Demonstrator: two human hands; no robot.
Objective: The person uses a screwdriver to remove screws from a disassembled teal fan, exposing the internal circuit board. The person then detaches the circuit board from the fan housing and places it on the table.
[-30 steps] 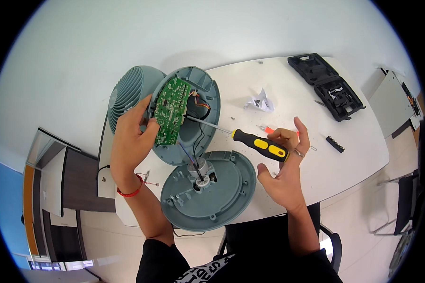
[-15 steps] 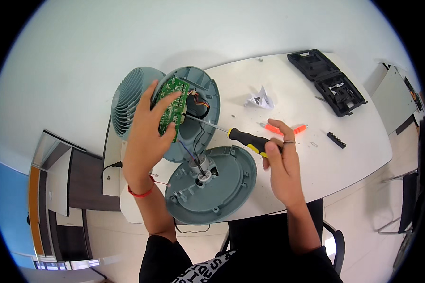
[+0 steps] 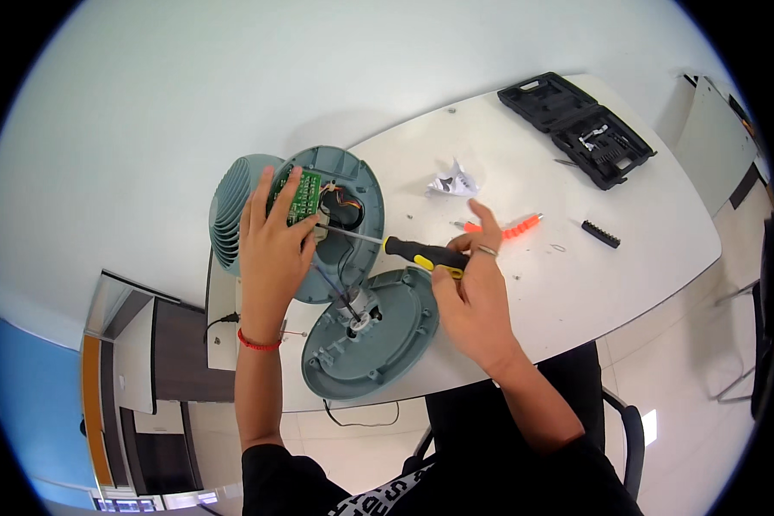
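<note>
Your left hand has shifted from the edge of the circuit board onto its face, fingers spread. Your right hand grips the screwdriver, its shaft extending toward your left fingertips.

And the left hand splays over the green circuit board, masking its left side! The screwdriver loses its tip by the thumb, so what it meets can't be told; the right hand covers the handle's end. Behind the grey-green shell, the ribbed housing is partly hidden. The black shirt runs off the bottom edge.
</note>
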